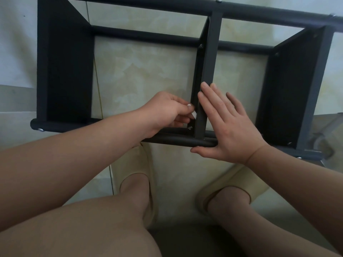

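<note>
Nearest, two bare knees are seen, and past them two pale slippers (pixel 239 176) on the floor tiles (pixel 144 71). Just beyond the slippers, the near bar (pixel 176 140) of a black frame (pixel 144 35) is laid across the floor.

The right hand (pixel 226 127) is held flat, with its fingers straight and close together. It is pressed against the middle post (pixel 211 58), and its thumb is tucked under the near bar. The left hand (pixel 167 110) is kept on the other side of that post. A small white piece (pixel 194 114) is pinched between its thumb and fingertips, right beside the post. What the white piece is cannot be told. Just below it, a screw (pixel 189 128) is seen where the post meets the near bar. The two hands are close, with only the post between them.

Farther off, the left side panel (pixel 68 71) and the right side panel (pixel 289 86) are seen standing, joined to the bars. At the very back, the far bar (pixel 167 8) is set in place, and a screw head (pixel 218 0) is seen on it.

So most of the frame looks built. The near end of the middle post seems to be the part being fixed. Whether its screw is tight cannot be told, so that job is likely left to be finished.
</note>
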`<control>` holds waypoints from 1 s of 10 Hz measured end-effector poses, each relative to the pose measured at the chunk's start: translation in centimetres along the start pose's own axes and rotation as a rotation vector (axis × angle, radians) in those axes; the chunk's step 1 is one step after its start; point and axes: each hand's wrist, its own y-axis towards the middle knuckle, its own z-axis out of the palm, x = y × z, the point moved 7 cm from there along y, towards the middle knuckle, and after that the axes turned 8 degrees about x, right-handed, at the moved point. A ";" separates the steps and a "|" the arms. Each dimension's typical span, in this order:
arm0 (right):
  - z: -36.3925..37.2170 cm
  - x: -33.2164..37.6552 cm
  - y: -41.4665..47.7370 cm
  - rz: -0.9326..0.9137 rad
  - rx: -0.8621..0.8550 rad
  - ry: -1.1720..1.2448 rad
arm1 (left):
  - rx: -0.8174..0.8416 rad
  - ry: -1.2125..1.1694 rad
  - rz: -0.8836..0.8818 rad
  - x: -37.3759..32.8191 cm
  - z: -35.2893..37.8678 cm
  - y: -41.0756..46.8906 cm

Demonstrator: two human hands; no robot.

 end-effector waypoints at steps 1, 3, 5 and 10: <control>0.0 0.0 0.0 0.001 0.003 -0.001 | 0.006 -0.017 -0.010 0.1 0.2 -0.1; -0.1 0.0 0.0 -0.001 -0.002 0.006 | 0.044 -0.013 -0.033 0.1 0.5 -0.1; -0.2 0.1 0.0 -0.002 -0.004 0.015 | 0.085 0.039 -0.053 0.1 0.4 0.0; -0.2 0.1 0.0 0.000 -0.006 0.009 | 0.160 0.279 -0.021 -0.1 0.0 -0.6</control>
